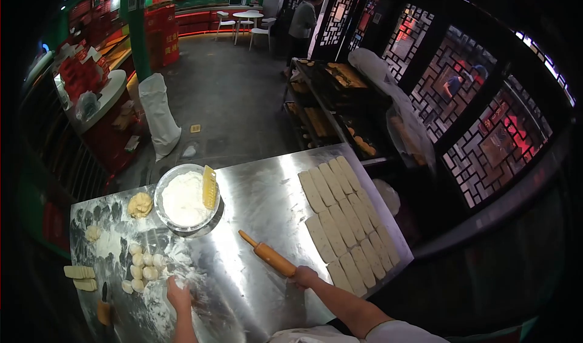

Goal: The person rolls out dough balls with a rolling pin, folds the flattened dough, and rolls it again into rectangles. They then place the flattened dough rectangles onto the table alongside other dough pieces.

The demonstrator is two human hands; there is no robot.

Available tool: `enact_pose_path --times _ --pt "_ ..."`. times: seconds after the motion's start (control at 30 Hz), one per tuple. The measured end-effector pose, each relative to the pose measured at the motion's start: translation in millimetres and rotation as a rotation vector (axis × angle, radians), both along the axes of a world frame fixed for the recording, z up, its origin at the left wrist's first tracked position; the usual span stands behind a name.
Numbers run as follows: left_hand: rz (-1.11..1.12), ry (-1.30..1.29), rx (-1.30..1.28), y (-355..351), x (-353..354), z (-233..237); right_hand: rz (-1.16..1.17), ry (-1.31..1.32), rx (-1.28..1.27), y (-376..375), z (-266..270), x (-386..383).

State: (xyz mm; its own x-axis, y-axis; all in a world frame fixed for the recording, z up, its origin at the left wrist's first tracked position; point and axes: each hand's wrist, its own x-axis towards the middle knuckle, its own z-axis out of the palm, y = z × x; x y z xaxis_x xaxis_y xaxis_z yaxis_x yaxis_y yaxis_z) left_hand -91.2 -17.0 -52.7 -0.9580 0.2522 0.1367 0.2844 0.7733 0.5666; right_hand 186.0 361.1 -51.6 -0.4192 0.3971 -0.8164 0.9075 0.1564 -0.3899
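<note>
A wooden rolling pin (274, 258) lies slanted over the middle of the metal table (243, 191). My right hand (303, 278) is closed around its near handle. On the floured part of the table, just right of several small dough balls (147, 259), is my left hand (178, 293). Its fingers point forward and down, and I cannot make out whether something is between them. Beyond the dough balls stands a metal bowl (160, 208) of white flour (183, 198), with a yellow scraper (209, 187) at its right rim.
Rows of flat dough strips (344, 221) cover the table's right side. A dough lump (139, 205), cut strips (81, 277) and a wooden-handled tool (104, 312) are at left. Behind the table stand a tray rack (328, 100) and a white sack (159, 115). A person (302, 24) stands farther back.
</note>
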Motion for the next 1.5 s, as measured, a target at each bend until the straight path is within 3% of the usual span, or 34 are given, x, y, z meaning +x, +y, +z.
enact_pose_path --times 0.17,0.27,0.33,0.4,0.43,0.5,0.63,0.7,0.73,0.8,0.87,1.0,1.1,1.2,1.3,1.5 --pt "0.173 0.02 -0.146 -26 1 -26 0.007 -0.021 -0.013 1 0 -3" --pt "0.006 0.054 -0.267 -8 25 -18 0.006 -0.014 -0.015 0 -1 0" --pt "-0.154 -0.183 -0.197 9 43 8 0.005 -0.006 -0.014 2 -3 0" --pt "-0.189 -0.084 -0.134 6 50 6 0.021 0.024 0.011 2 -7 1" --pt "-0.089 -0.092 -0.141 -1 49 5 0.015 0.023 0.009 3 -13 1" --pt "0.052 -0.119 -0.182 -12 54 10 0.238 -0.012 0.185 0 -19 4" --pt "0.038 -0.001 -0.138 -8 61 4 0.122 -0.005 0.07 0 -7 4" --pt "-0.082 -0.178 -0.129 2 62 1 0.094 -0.022 0.092 -2 -1 -1" --pt "-0.08 -0.174 -0.129 8 70 2 0.096 -0.018 0.091 -2 -6 0" --pt "-0.333 -0.188 0.042 27 94 2 0.018 0.056 0.053 -1 -14 4" --pt "-0.47 -0.14 0.038 41 124 -14 0.073 0.041 0.088 -1 -16 5" --pt "-0.532 -0.006 -0.159 69 162 13 0.076 0.054 0.088 -1 0 3" --pt "-0.319 -0.157 -0.108 78 164 25 0.062 0.041 0.086 -4 6 2" --pt "-0.403 -0.163 -0.151 82 162 19 0.052 0.066 0.035 1 0 3" --pt "-0.514 -0.156 0.03 89 175 22 0.04 0.072 0.011 3 -14 3" --pt "-0.571 -0.024 -0.13 94 202 25 0.042 0.06 0.028 2 -9 5"
